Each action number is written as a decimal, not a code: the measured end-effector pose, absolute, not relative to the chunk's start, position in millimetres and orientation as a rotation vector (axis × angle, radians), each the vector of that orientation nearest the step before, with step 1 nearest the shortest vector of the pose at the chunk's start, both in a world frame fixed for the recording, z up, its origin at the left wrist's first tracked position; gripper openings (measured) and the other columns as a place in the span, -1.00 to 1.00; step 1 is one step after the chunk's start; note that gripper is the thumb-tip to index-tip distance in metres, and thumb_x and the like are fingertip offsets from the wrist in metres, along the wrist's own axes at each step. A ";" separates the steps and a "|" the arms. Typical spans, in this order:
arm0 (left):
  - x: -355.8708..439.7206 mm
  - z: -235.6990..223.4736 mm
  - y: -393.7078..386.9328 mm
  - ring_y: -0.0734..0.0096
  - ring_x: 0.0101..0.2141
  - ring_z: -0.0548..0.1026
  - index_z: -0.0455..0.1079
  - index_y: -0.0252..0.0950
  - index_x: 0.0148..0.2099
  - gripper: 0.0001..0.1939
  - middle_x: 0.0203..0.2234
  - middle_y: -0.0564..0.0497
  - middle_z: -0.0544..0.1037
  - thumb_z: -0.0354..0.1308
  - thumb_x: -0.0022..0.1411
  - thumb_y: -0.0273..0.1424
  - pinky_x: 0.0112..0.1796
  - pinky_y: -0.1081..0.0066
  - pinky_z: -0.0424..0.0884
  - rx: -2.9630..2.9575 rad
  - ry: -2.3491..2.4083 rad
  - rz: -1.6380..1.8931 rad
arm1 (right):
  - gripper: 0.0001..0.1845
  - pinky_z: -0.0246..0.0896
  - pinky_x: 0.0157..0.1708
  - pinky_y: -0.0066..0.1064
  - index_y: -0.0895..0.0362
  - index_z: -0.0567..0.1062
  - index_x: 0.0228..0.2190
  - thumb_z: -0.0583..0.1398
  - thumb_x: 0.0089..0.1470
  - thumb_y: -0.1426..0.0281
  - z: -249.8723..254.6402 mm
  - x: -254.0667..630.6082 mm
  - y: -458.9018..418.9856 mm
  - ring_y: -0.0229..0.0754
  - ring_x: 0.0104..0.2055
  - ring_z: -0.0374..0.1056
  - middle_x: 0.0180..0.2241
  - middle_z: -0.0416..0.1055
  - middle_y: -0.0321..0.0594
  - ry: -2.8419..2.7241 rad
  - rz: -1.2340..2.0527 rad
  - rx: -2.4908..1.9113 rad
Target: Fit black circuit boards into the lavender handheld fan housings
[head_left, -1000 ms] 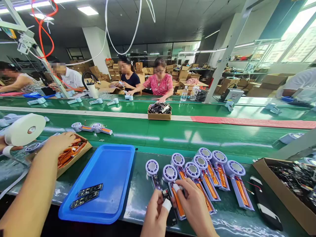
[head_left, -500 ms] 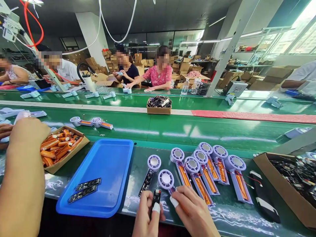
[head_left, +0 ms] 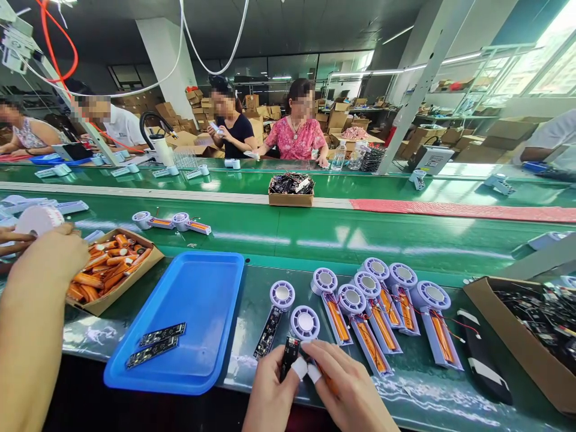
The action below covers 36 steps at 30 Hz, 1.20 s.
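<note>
My left hand (head_left: 275, 384) is closed round a narrow black circuit board (head_left: 290, 354), its thumb tip wrapped in white tape. Close against it, my right hand (head_left: 348, 384) is pinched, also with white tape on a fingertip; whatever lies between its fingers is hidden. Just beyond the fingertips is the round head of a lilac handheld fan (head_left: 305, 323), its handle mostly covered by my right hand, with a bit of orange showing beneath. Behind, another fan (head_left: 282, 295) has a circuit board (head_left: 269, 333) along its handle.
Several fans with orange batteries (head_left: 369, 285) lie to the right, beside a black strip-like object (head_left: 482, 360) and a box of wired boards (head_left: 508, 333). Leftward are a blue tray (head_left: 193, 300) with two boards, a battery box (head_left: 150, 264) and a co-worker's arm (head_left: 36, 312).
My hands have come together, the right moving left towards the circuit board in my left. The co-worker's hand at the left now shows a white roll. People across the belt have shifted their arms.
</note>
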<state>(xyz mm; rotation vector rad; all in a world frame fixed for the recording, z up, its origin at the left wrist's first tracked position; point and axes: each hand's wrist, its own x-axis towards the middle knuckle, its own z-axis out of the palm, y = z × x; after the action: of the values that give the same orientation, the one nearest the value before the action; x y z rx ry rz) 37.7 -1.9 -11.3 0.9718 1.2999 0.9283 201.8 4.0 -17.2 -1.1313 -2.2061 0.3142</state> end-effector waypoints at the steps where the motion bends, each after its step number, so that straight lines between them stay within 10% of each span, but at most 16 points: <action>1: 36.9 -12.7 -3.2 0.44 -0.48 0.34 0.47 -0.32 -0.24 -0.71 -0.54 0.10 0.40 0.24 0.12 -0.19 -0.45 0.50 0.27 1.003 1.319 0.949 | -0.45 0.42 -0.06 -0.31 0.09 0.33 0.07 0.00 0.04 0.64 -15.6 201.9 4.8 -0.13 -0.02 0.45 -0.03 0.50 -0.14 -2.209 0.374 -1.129; 14: 23.1 -10.9 -1.7 0.26 -0.12 0.55 0.52 -0.21 -0.09 -0.69 -0.16 -0.06 0.62 0.03 0.21 -0.55 -0.06 0.41 0.42 1.709 1.320 0.889 | -0.46 0.35 0.01 -0.35 0.00 0.39 0.07 0.03 0.12 0.64 -7.2 203.6 10.8 -0.14 0.04 0.40 0.02 0.45 -0.17 -2.240 0.607 -1.139; 36: 24.9 -11.8 -14.3 0.32 -0.44 0.45 0.49 -0.32 -0.09 -0.60 -0.48 0.01 0.53 0.04 0.24 -0.14 -0.38 0.41 0.37 1.050 1.529 0.965 | -0.65 0.31 -0.34 -0.45 0.05 0.47 -0.18 0.01 0.15 0.63 -27.5 190.2 8.7 -0.23 -0.31 0.39 -0.27 0.37 -0.20 -1.989 0.601 -1.084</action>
<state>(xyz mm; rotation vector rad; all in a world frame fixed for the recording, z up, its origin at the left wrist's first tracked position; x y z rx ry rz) 24.9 -14.3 -11.8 1.0498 1.5288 0.9650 190.2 8.7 -27.5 -1.0838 -1.9894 0.6011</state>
